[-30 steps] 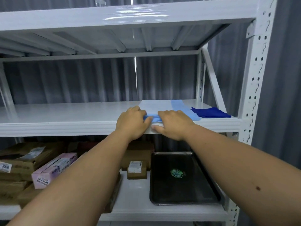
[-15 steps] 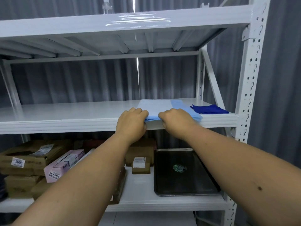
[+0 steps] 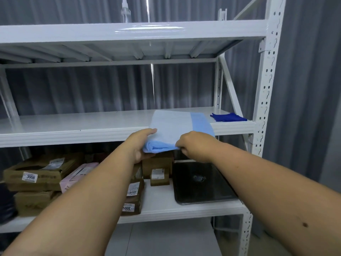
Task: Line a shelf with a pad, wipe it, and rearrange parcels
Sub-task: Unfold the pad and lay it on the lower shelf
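Head view, white metal shelving unit against a grey corrugated wall.

Middle shelf (image 3: 73,124): one folded pad (image 3: 177,126), white on top with a light-blue border at its right side and light-blue underlayers. Its far part lies on the shelf, right of centre; its near edge overhangs the shelf's front lip and is lifted. One dark-blue cloth (image 3: 227,117), crumpled, at the shelf's right end, near the pad but apart from it.

Hands: left hand (image 3: 142,145) grips the pad's near-left corner, thumb on the top face, fingers curled beneath the blue layers. Right hand (image 3: 195,145) pinches the pad's near-right edge, fingers curled (fingertips hidden behind the knuckles). Both forearms are bare.

Lower shelf (image 3: 162,202): brown cardboard parcels (image 3: 36,174) stacked at the left, one bearing a label reading 3008; a pink box (image 3: 77,174) beside them; further brown parcels behind and below the left forearm, one small labelled parcel (image 3: 159,175) standing near centre. A dark tray (image 3: 201,182) with a round emblem lies flat at the right.

Top shelf (image 3: 129,31): a clear bottle (image 3: 126,13), only partly in view.
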